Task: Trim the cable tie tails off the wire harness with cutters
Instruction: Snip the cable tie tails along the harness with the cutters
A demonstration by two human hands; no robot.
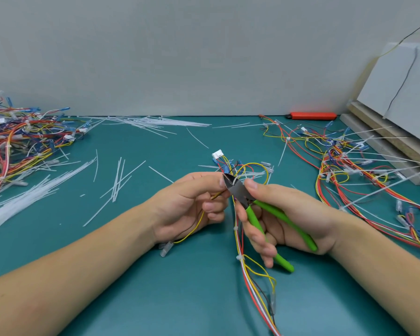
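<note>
Green-handled cutters (252, 209) sit in the right hand (284, 214), fingers curled round both grips, blades parted at a white cable tie tail (233, 183). The left hand (189, 202) pinches the wire harness (243, 260) just beside the blades. Coloured wires lie so near the edge that, I'd say, a careless squeeze could nick one, or the thumb. Beyond the hands, cut tails (117, 180) litter the mat (180, 299).

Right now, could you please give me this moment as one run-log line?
step: trimming tie tail | left hand: holds harness | right hand: grips cutters | cutters: at harness | mat: cut tails scattered
</note>
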